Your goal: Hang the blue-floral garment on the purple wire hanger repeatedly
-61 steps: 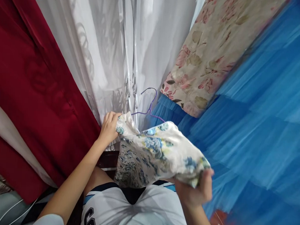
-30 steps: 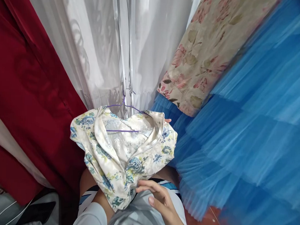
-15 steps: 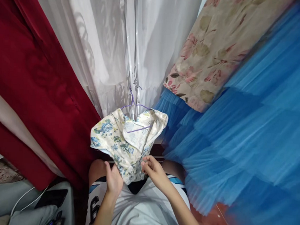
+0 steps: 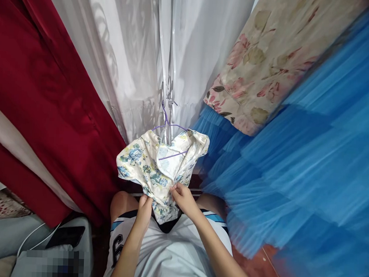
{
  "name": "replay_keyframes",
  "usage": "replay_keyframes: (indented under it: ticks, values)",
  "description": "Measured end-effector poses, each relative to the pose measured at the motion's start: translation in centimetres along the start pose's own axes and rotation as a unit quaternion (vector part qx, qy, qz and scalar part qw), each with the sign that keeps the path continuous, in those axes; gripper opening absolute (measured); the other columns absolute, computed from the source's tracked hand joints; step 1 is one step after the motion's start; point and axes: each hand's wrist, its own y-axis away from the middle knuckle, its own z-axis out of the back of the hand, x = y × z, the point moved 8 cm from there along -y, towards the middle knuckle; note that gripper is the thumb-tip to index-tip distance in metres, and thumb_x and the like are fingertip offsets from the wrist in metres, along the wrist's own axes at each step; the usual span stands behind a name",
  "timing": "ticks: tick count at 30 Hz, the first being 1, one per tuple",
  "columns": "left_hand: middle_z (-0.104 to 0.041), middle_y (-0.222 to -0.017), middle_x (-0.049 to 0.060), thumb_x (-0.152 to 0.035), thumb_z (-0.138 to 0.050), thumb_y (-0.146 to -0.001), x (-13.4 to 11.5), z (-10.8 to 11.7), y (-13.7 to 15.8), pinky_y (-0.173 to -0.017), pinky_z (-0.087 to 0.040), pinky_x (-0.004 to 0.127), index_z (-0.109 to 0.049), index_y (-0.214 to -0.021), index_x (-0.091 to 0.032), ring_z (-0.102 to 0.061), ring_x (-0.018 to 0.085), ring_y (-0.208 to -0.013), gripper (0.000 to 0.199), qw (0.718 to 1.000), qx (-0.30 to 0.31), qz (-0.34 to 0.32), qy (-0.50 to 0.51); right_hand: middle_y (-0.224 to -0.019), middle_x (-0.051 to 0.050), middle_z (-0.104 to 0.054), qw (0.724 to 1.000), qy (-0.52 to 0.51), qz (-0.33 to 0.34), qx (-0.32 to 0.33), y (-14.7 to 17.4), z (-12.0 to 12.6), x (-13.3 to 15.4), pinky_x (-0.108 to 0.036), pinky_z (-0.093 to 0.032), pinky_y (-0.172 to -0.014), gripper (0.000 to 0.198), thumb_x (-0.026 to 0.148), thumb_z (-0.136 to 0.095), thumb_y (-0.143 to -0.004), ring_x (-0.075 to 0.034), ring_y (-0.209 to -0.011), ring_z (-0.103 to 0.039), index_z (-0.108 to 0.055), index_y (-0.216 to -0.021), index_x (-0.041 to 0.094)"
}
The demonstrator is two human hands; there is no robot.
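Observation:
A white top with blue flowers and green leaves (image 4: 154, 174) hangs in front of my knees on a purple wire hanger (image 4: 167, 122). The hanger's hook is caught on white straps (image 4: 172, 61) that come down from above. My left hand (image 4: 145, 212) pinches the top's lower left edge between thumb and fingers. With its fingertips, my right hand (image 4: 182, 198) grips the front of the top just below the neckline. The top's lower end droops between my thighs.
Red curtain-like cloth (image 4: 79, 106) hangs at left, white sheer cloth (image 4: 126, 63) behind the top. A floral cloth (image 4: 250, 76) and blue ruffled tulle (image 4: 286, 170) hang at right. A dark phone (image 4: 66, 236) and a white cable (image 4: 28, 242) lie on a grey surface at lower left.
My left hand's fingers have closed on the top's edge. My right hand has moved up a little and taken hold of the front near the neckline.

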Motion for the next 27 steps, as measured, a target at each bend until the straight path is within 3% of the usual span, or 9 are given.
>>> replay_keyframes:
  ticks: [3, 5, 6, 8, 11, 13, 16, 20, 27]
  values:
    - [-0.066, -0.103, 0.008, -0.027, -0.067, -0.074, -2.9, 2.0, -1.8, -0.099, -0.043, 0.038, -0.061, -0.095, -0.019, -0.06, 0.025, -0.11, 0.024, 0.989, -0.08, -0.112, -0.053, -0.052, 0.001, -0.059, 0.999, -0.037, -0.025, -0.011, 1.3, 1.0, -0.3, -0.025, -0.034, -0.049, 0.021, 0.035, -0.055, -0.086, -0.014, -0.045, -0.049, -0.05, -0.072, 0.02]
    - [-0.061, -0.108, 0.008, -0.023, -0.067, -0.074, -5.4, 3.0, -0.9, -0.097, -0.044, 0.037, -0.057, -0.102, -0.021, -0.058, 0.024, -0.109, 0.03, 0.958, -0.151, -0.222, -0.102, -0.049, 0.001, -0.059, 0.998, -0.049, -0.039, -0.013, 2.3, 1.4, -0.4, -0.025, -0.033, -0.047, 0.021, 0.035, -0.056, -0.085, -0.014, -0.043, -0.048, -0.051, -0.071, 0.02]
    - [-0.059, -0.11, 0.008, -0.022, -0.067, -0.074, -6.2, 2.8, 0.1, -0.095, -0.044, 0.036, -0.056, -0.104, -0.022, -0.057, 0.023, -0.108, 0.032, 0.941, -0.162, -0.267, -0.132, -0.048, 0.001, -0.059, 0.998, -0.052, -0.046, -0.012, 2.6, 1.4, -0.4, -0.025, -0.032, -0.047, 0.021, 0.035, -0.057, -0.085, -0.013, -0.042, -0.047, -0.051, -0.071, 0.02]
    - [-0.058, -0.11, 0.007, -0.023, -0.067, -0.078, -6.5, 0.7, 2.2, -0.093, -0.044, 0.034, -0.056, -0.106, -0.024, -0.057, 0.023, -0.104, 0.03, 0.923, -0.101, -0.315, -0.199, -0.047, 0.001, -0.059, 0.997, -0.056, -0.057, -0.011, 3.1, 1.0, -0.2, -0.024, -0.032, -0.046, 0.02, 0.034, -0.058, -0.083, -0.013, -0.041, -0.048, -0.052, -0.071, 0.02]
    - [-0.061, -0.11, 0.008, -0.023, -0.065, -0.081, -4.3, -3.7, 4.4, -0.094, -0.043, 0.033, -0.06, -0.109, -0.025, -0.058, 0.024, -0.105, 0.029, 0.913, 0.068, -0.301, -0.266, -0.047, 0.001, -0.06, 0.996, -0.062, -0.063, 0.004, 3.3, -0.6, 0.4, -0.024, -0.034, -0.046, 0.019, 0.034, -0.061, -0.081, -0.014, -0.041, -0.05, -0.054, -0.07, 0.019]
    - [-0.062, -0.11, 0.009, -0.021, -0.061, -0.083, -3.2, -5.2, 4.6, -0.094, -0.043, 0.034, -0.059, -0.112, -0.023, -0.058, 0.025, -0.107, 0.029, 0.904, 0.119, -0.293, -0.289, -0.046, 0.001, -0.06, 0.995, -0.074, -0.063, 0.018, 3.1, -1.7, 0.9, -0.023, -0.035, -0.045, 0.019, 0.034, -0.063, -0.079, -0.013, -0.04, -0.051, -0.056, -0.07, 0.018]
    - [-0.063, -0.093, 0.007, -0.02, -0.051, -0.088, -2.5, -5.7, 3.4, -0.085, -0.044, 0.032, -0.06, -0.095, -0.019, -0.059, 0.022, -0.092, 0.012, 0.877, 0.13, -0.305, -0.346, -0.044, 0.002, -0.058, 0.988, -0.135, -0.069, 0.03, 2.0, -2.0, 1.8, -0.022, -0.031, -0.041, 0.022, 0.036, -0.065, -0.077, -0.01, -0.036, -0.044, -0.057, -0.067, 0.018]
    - [-0.056, -0.075, 0.002, -0.02, -0.048, -0.089, -2.0, -5.1, 1.9, -0.073, -0.042, 0.026, -0.053, -0.076, -0.019, -0.054, 0.017, -0.075, 0.013, 0.85, 0.134, -0.322, -0.396, -0.041, 0.005, -0.048, 0.963, -0.264, -0.046, -0.031, -1.8, 1.3, 5.5, -0.022, -0.021, -0.038, 0.031, 0.039, -0.069, -0.073, -0.006, -0.035, -0.033, -0.054, -0.056, 0.017]
    - [-0.05, -0.066, -0.001, -0.029, -0.055, -0.086, -1.7, -4.5, -2.1, -0.066, -0.043, 0.022, -0.05, -0.069, -0.018, -0.053, 0.013, -0.066, 0.021, 0.889, 0.152, -0.288, -0.323, -0.043, 0.005, -0.047, 0.944, -0.315, 0.075, -0.069, -8.1, 5.2, 16.7, -0.022, -0.018, -0.037, 0.028, 0.034, -0.074, -0.067, -0.005, -0.036, -0.031, -0.056, -0.056, 0.016]
